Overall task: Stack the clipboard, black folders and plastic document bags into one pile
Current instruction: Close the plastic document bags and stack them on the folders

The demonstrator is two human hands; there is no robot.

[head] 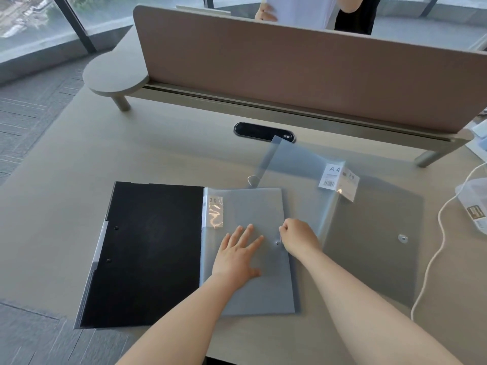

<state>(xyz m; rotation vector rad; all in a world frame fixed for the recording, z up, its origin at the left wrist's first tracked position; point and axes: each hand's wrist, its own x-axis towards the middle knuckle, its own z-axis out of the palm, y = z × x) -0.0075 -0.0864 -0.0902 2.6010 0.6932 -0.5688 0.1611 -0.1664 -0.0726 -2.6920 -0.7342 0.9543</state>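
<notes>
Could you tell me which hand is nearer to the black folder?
Left. The left hand lies flat just beside the black folder; the right hand is farther right.

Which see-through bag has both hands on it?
The middle plastic bag, right beside the black folder. The left hand lies flat on it, the right hand pinches its edge. The others lie untouched.

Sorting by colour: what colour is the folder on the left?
Black, plain and matte; the head view shows it clearly.

Both forearms bare; left hand, right hand ungloved.
</notes>
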